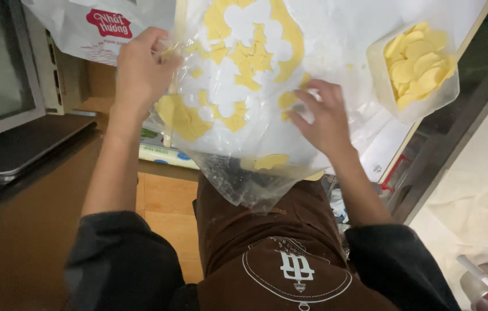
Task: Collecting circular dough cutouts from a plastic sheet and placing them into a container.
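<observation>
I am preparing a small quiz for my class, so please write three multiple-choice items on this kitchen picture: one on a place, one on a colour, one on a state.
1. Where is the clear plastic tub of cut dough pieces?
A. at the upper right of the work surface
B. on the floor
C. inside the oven

2. What colour is the rolled dough sheet with cut-out holes?
A. brown
B. pale yellow
C. green

3. What are the hands doing?
A. both hang free
B. both hold a knife
C. the left hand grips the edge of the clear plastic film, and the right hand presses on it with spread fingers

Answers: 1 A, the tub stands at the right beside the film. 2 B, the dough is yellow on white. 3 C, both hands touch the film.
</observation>
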